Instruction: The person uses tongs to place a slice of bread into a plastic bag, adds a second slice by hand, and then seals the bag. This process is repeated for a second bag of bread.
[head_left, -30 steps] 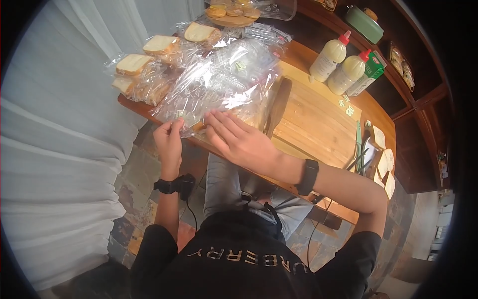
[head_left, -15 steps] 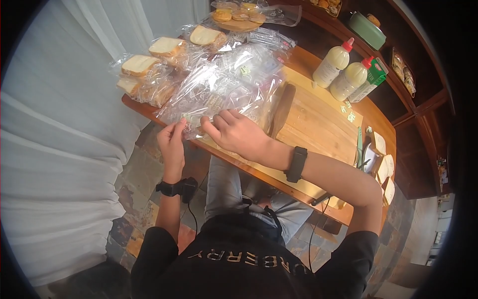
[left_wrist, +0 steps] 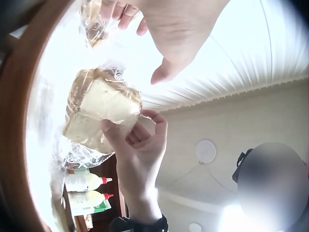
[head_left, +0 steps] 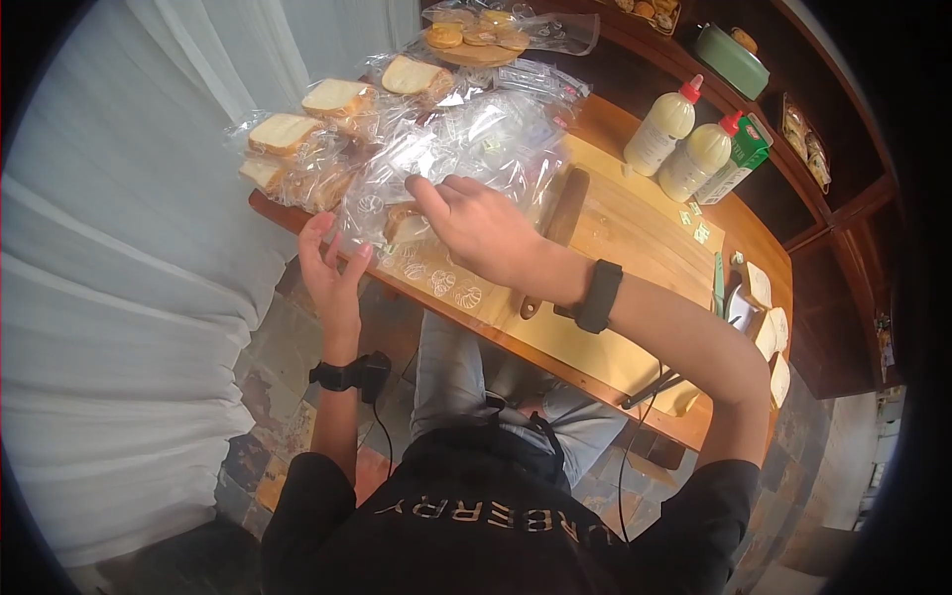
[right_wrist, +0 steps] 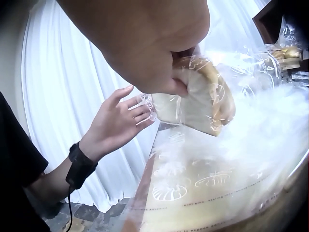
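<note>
On the table (head_left: 613,121), the plastic bags (head_left: 496,129) lie beyond the right grip (head_left: 481,226). The bagged bread slices (head_left: 339,97) are farther, at its left. At its right is the cutting board (head_left: 640,248); behind this board stand two bottles (head_left: 657,134), with the carton (head_left: 742,159) just beside.

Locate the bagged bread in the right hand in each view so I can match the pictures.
Head: the bread is a little left of and above centre, partly hidden by the right hand.
Left wrist: left of centre, the bread faces the camera.
Right wrist: right of centre, slightly above the middle, the bread.
Shared landmark: the white curtain, left in head, upper right in left wrist, background in right wrist.
</note>
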`<action>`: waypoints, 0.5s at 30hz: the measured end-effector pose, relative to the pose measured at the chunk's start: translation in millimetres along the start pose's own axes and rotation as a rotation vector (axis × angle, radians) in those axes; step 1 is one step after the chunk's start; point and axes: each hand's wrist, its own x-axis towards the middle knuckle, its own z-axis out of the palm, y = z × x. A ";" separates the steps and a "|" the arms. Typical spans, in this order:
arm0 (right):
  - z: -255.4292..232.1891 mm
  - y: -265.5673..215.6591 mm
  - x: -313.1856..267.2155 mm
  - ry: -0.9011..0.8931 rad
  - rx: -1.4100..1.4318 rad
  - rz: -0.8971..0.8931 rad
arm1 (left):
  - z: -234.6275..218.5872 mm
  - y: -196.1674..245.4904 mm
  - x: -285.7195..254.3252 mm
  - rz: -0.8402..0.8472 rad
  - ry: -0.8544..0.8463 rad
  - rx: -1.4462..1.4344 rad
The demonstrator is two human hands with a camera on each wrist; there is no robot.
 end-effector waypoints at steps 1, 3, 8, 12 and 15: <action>-2.2 1.2 1.4 0.013 0.053 0.038 | 0.9 -0.5 0.3 0.013 0.013 0.003; -5.6 6.5 5.4 0.015 0.090 0.083 | 2.3 -0.5 2.4 0.029 0.026 0.005; -15.7 28.0 21.3 0.060 0.195 0.196 | 10.4 8.4 19.7 0.033 -0.027 0.009; -37.5 41.9 34.8 0.092 0.194 0.191 | 26.6 63.5 55.4 0.293 -0.083 0.253; -47.3 43.2 41.4 0.105 -0.018 0.058 | 44.9 102.5 82.1 0.718 -0.290 0.784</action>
